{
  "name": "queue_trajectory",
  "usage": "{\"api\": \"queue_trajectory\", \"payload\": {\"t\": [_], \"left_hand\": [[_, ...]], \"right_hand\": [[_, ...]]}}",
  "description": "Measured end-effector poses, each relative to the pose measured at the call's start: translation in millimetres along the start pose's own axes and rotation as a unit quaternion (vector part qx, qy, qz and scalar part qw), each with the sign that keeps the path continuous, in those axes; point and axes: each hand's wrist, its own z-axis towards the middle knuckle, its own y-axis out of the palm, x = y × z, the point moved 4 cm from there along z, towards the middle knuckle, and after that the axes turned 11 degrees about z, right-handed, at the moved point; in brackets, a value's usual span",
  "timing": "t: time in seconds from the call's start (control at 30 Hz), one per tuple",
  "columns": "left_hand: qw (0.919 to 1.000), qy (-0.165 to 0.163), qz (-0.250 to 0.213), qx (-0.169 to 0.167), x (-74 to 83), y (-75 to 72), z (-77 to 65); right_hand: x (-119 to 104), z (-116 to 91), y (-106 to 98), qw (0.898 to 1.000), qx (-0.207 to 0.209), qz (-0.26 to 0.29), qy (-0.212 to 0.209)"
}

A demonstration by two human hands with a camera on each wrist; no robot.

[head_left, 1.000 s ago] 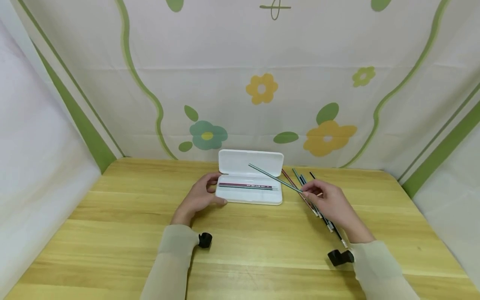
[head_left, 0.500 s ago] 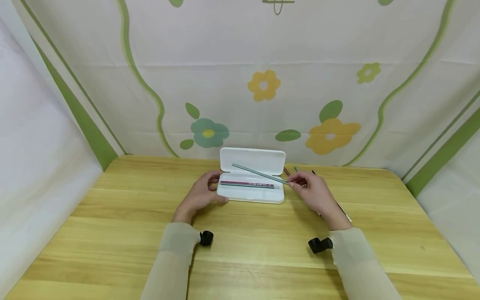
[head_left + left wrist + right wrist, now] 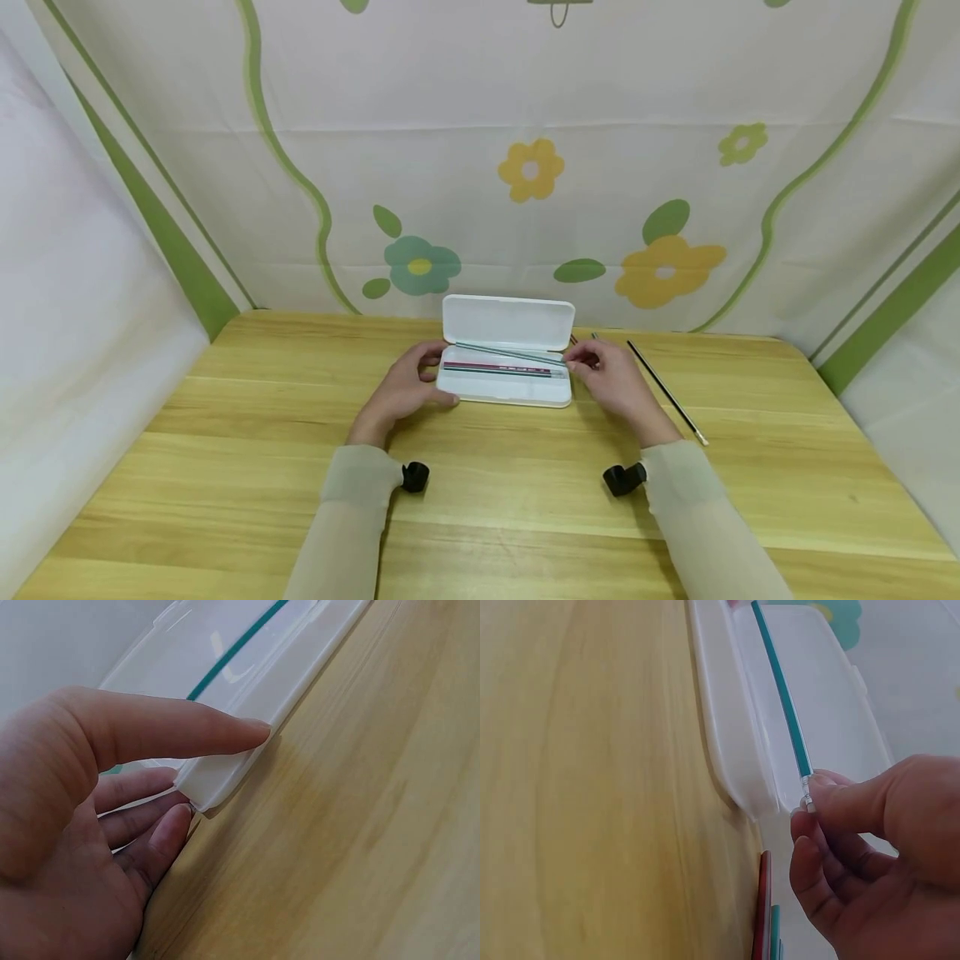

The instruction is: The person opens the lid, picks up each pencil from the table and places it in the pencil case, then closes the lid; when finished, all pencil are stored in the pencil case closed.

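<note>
A white pencil case [image 3: 502, 395] lies with its lid raised at the back of the table. My left hand [image 3: 405, 387] holds its left end, thumb on the front rim and fingers at the side, as the left wrist view shows on the case wall [image 3: 281, 690]. Inside lie a red pencil [image 3: 472, 364] and a dark green pencil [image 3: 480, 372]. My right hand [image 3: 609, 382] pinches a green pencil [image 3: 784, 694] by its eraser end, between thumb and fingers. That pencil slants over the case's back part, its far tip near the hinge.
A black pencil [image 3: 667, 392] with a white end lies to the right of my right hand. A red pencil [image 3: 763, 904] and a green pencil [image 3: 775, 930] lie beside the case, mostly hidden by that hand. Patterned cloth [image 3: 480, 208] rises behind the wooden table [image 3: 510, 517].
My right hand has moved left from the loose pencils to the case's right end and lowered the green pencil over the case. My left hand keeps its place on the case.
</note>
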Motion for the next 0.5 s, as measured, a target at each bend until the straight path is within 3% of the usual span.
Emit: {"api": "queue_trajectory", "payload": {"t": [0.5], "left_hand": [[1.0, -0.002, -0.002, 0.0, 2.3, -0.4, -2.3]], "right_hand": [[-7.0, 17.5, 11.3, 0.999, -0.025, -0.025, -0.01]]}}
